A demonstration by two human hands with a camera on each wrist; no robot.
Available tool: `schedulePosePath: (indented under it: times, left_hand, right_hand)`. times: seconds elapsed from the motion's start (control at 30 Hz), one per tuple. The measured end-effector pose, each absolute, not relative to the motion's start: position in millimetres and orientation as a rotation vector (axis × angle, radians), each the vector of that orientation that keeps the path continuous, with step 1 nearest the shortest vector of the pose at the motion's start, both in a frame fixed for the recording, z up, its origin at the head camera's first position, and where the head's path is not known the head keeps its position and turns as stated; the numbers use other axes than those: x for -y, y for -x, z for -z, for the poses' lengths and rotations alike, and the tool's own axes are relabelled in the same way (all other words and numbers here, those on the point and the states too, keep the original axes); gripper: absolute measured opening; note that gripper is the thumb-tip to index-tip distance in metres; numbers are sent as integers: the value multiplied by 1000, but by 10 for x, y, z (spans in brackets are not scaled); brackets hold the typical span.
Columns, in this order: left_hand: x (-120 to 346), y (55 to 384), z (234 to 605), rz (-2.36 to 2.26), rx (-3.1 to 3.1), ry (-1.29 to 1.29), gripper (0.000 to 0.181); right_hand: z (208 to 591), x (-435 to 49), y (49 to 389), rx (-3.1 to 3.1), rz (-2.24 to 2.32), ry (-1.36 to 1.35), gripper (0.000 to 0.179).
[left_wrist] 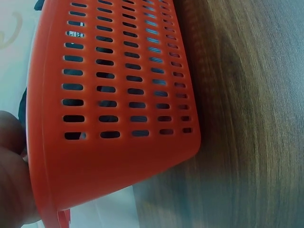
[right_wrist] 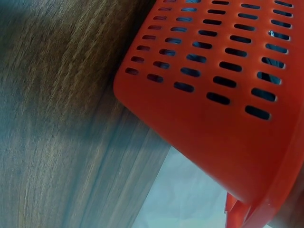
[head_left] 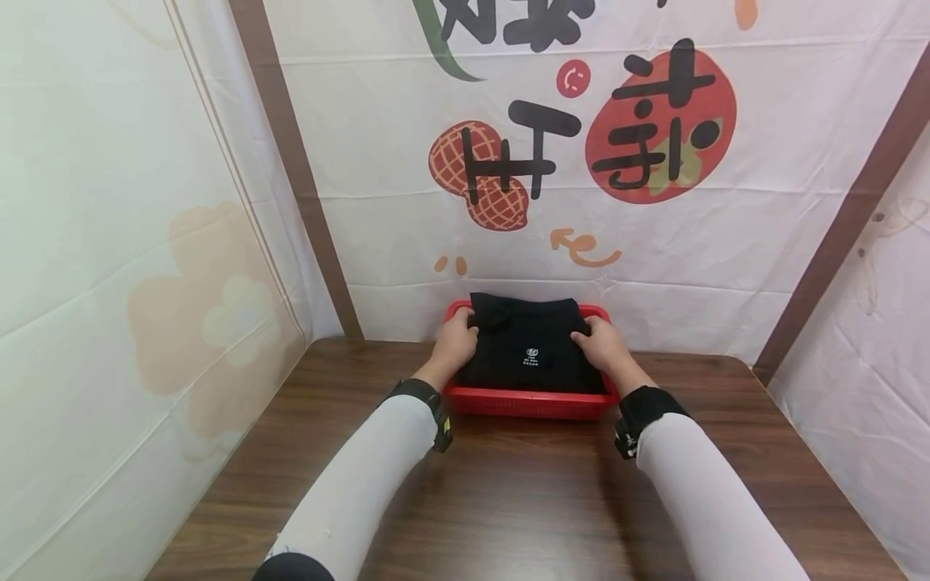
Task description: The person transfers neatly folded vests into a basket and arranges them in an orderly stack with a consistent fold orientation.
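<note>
A red plastic basket point(head_left: 530, 405) stands at the far side of the table. In it lies a folded black garment point(head_left: 534, 335) with a small white print on its front, its far edge rising above the rim. My left hand point(head_left: 455, 343) pinches the garment's left side, thumb on top. On the opposite side, my right hand point(head_left: 605, 349) holds the garment's right edge the same way. Both hands sit inside the basket's short ends. The left wrist view shows the slotted basket wall with the left hand point(left_wrist: 14, 175) at the rim; the fingertips are hidden there.
The brown wood-grain table point(head_left: 508, 492) stretches from the basket toward me. A white printed cloth wall point(head_left: 407, 242) rises directly behind the basket, and another white sheet point(head_left: 94, 363) hangs on the left. Dark wrist bands point(head_left: 643, 411) are on both wrists.
</note>
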State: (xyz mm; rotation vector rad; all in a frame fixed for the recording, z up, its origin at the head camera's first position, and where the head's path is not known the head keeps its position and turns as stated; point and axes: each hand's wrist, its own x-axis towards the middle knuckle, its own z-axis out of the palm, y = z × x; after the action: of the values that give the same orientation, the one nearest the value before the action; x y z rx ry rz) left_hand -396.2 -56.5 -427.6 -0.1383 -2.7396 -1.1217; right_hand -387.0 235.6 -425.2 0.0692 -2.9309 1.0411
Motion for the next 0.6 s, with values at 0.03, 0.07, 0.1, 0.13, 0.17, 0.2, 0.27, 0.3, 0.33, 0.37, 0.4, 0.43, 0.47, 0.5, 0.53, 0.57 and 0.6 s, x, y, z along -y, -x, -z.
schedulePosePath:
  times: [0.03, 0.07, 0.1, 0.13, 0.17, 0.2, 0.27, 0.3, 0.33, 0.37, 0.4, 0.43, 0.47, 0.5, 0.53, 0.57, 0.6]
  left_hand:
    - [564, 3961, 4282, 1116, 2742, 133, 39]
    - [562, 3960, 4286, 1113, 2741, 128, 39]
    - [562, 3962, 4289, 1108, 2739, 123, 38]
    - [560, 3964, 4289, 1109, 2734, 121, 38]
    - [559, 3966, 4290, 1106, 2730, 118, 38]
    - [558, 3969, 4290, 1107, 2726, 116, 38]
    - [556, 3979, 4295, 1111, 2725, 112, 38]
    - [554, 3990, 4300, 1109, 2731, 109, 38]
    - [554, 3999, 4307, 1112, 2738, 104, 39]
    - [553, 4008, 4315, 1109, 2748, 100, 39]
    - [553, 4015, 4321, 1107, 2752, 103, 39]
    - [552, 4021, 4327, 1104, 2757, 103, 39]
    - [550, 4024, 4332, 1097, 2760, 104, 39]
    - [546, 4025, 4337, 1085, 2766, 104, 39]
    - [542, 4020, 4341, 1073, 2770, 110, 39]
    - [536, 4010, 4343, 1061, 2775, 118, 39]
    - [528, 4002, 4349, 1049, 2778, 124, 40]
  right_hand:
    - [4256, -2353, 3870, 2934, -1040, -67, 50]
    - [4260, -2351, 3869, 2935, -1039, -70, 50]
    - [4264, -2349, 3871, 2936, -1040, -73, 50]
    - [4267, -2346, 3874, 2935, -1041, -72, 50]
    - [4267, -2344, 3878, 2932, -1047, -71, 50]
    - [4266, -2343, 3880, 2931, -1053, -71, 50]
    - [4262, -2346, 3887, 2929, -1061, -65, 50]
    - [4262, -2349, 3890, 2929, -1064, -61, 50]
    - [4260, -2353, 3891, 2930, -1067, -57, 50]
    - [4258, -2355, 3890, 2933, -1069, -54, 50]
    - [4256, -2358, 3888, 2937, -1066, -51, 50]
    - [4256, -2361, 3886, 2941, -1063, -49, 50]
    - [4255, -2362, 3882, 2942, -1066, -46, 51]
    - [4255, -2361, 3877, 2944, -1066, -44, 51]
    - [4253, -2361, 3872, 2944, -1063, -46, 51]
    - [4254, -2361, 3870, 2944, -1056, -48, 51]
    - [4256, -2360, 3868, 2943, -1045, -53, 52]
